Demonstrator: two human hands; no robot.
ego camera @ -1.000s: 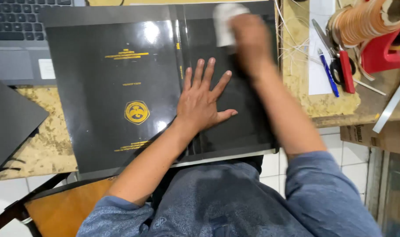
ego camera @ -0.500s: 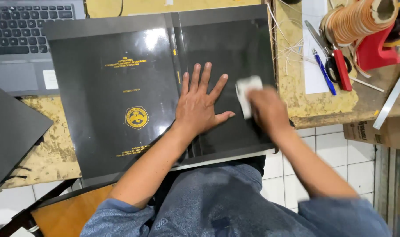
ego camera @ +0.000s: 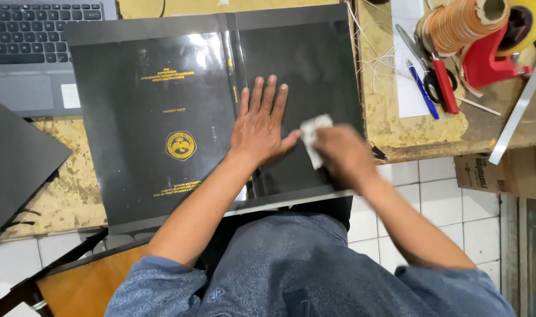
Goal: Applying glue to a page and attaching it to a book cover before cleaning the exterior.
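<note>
Black cover (ego camera: 162, 111) lies open at bench (ego camera: 391, 117) front edge, overhanging. Left hand (ego camera: 262, 126) flat, fingers spread, pinning it. Right hand (ego camera: 341, 155) grips white cloth (ego camera: 312, 138), mid-wipe. Next: likely sweep the remaining panel, steady pressure.

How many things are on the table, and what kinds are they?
Black book cover: 1
White cloth in the right hand: 1
Laptop: 1
Blue pen: 1
Red-handled scissors: 1
Red tape dispenser: 1
Spool of orange cord: 1
Metal ruler: 1
Total: 8
The left hand lies flat on the cover.
</note>
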